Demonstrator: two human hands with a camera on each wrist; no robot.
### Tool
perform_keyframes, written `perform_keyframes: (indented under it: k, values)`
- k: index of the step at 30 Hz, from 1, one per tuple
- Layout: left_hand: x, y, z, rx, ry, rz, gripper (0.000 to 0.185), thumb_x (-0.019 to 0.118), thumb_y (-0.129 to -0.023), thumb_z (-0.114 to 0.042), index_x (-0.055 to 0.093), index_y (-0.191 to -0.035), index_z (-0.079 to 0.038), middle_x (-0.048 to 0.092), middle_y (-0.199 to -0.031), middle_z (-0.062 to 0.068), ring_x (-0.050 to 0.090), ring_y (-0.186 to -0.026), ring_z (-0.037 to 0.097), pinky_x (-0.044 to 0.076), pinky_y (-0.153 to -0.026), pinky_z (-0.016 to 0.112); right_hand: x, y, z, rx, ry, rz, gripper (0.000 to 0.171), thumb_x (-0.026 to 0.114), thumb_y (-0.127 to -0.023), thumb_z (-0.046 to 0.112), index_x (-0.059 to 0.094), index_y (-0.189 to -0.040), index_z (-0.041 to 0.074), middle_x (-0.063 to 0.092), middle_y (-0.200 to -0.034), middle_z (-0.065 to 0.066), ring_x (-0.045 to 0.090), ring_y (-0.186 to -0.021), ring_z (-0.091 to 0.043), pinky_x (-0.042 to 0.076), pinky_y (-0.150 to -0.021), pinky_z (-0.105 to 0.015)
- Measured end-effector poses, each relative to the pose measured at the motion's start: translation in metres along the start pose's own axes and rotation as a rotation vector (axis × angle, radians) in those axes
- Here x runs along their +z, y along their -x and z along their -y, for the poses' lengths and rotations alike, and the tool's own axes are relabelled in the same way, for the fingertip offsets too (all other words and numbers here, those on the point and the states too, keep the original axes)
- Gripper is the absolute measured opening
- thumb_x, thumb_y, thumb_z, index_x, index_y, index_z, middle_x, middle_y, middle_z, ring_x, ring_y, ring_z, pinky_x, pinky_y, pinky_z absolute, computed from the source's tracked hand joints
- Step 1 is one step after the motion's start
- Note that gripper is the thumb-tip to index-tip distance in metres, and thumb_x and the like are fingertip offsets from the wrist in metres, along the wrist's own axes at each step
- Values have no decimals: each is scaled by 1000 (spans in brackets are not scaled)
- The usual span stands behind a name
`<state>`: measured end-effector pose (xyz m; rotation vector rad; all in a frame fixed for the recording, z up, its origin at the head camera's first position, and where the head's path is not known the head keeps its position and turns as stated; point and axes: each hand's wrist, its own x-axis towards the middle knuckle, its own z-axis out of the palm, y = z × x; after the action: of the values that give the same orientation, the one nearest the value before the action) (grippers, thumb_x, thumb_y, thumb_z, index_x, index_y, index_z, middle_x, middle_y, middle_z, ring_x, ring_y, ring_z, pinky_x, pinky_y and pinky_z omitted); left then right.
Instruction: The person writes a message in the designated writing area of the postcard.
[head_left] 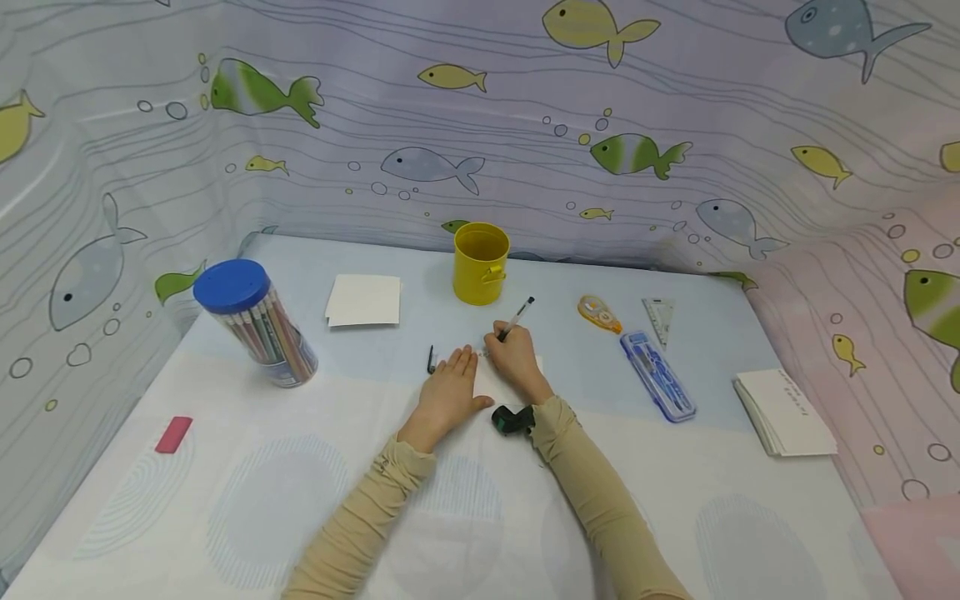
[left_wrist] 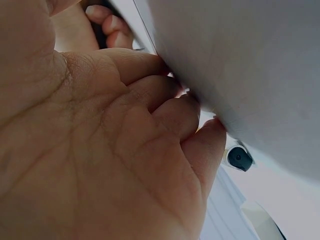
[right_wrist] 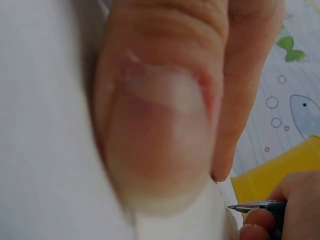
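Note:
My right hand (head_left: 513, 357) grips a pen (head_left: 517, 315) with a clear barrel and a dark grip. Its metal tip (right_wrist: 239, 207) points down at a small white paper (head_left: 491, 385), where a few small dark marks show near the hand. My left hand (head_left: 450, 392) lies flat over the left part of that paper, fingers extended and thumb out to the side. Its palm (left_wrist: 100, 145) fills much of the left wrist view. Its thumb (right_wrist: 160, 135) looms close in the right wrist view. A slim black piece (head_left: 431, 360), like a pen cap, lies just left of the left fingertips.
Behind the hands stand a yellow pail (head_left: 480, 275) and a stack of white paper (head_left: 365, 301). Left are a blue-lidded pencil jar (head_left: 273, 337) and a red block (head_left: 174, 435). Right lie a correction tape (head_left: 598, 313), triangle ruler (head_left: 661, 317), blue case (head_left: 657, 377) and white cards (head_left: 787, 412).

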<state>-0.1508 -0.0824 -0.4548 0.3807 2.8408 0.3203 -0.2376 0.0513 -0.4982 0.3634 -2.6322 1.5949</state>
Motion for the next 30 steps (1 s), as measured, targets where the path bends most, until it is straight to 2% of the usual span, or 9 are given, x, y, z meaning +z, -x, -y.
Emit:
perform_keyframes:
  k: [6,11,18,30]
  values:
    - [-1,0,0,1,2,-9,84,58,-92,-51,30,-150,2,23,-159,17,22,-149,30,24,-121,45,1,-1,-1,-29,-4,-55,36,50,-87,5,36,-56,15,35,-43,8,29,-37,-3,19,-39,-18]
    - [0,0,1,-3,10,8,84,58,-92,-51,28,-150,2,22,-160,17,20,-150,30,23,-122,45,2,1,-1,-6,-26,-101,35,50,-85,1,36,-55,13,33,-41,8,28,-35,-1,20,-37,-18]
    - [1,0,2,-1,-1,7,84,57,-92,-51,28,-151,2,22,-160,18,21,-150,30,23,-122,45,1,2,1,7,0,-67,34,51,-87,4,38,-57,13,34,-42,7,27,-35,-1,19,-37,-18]
    - [-1,0,2,2,-8,-7,83,57,-92,-51,29,-150,2,23,-160,17,22,-149,30,24,-121,44,1,-2,-1,-1,13,-81,34,50,-86,4,37,-57,14,30,-45,7,23,-40,-4,17,-40,-18]
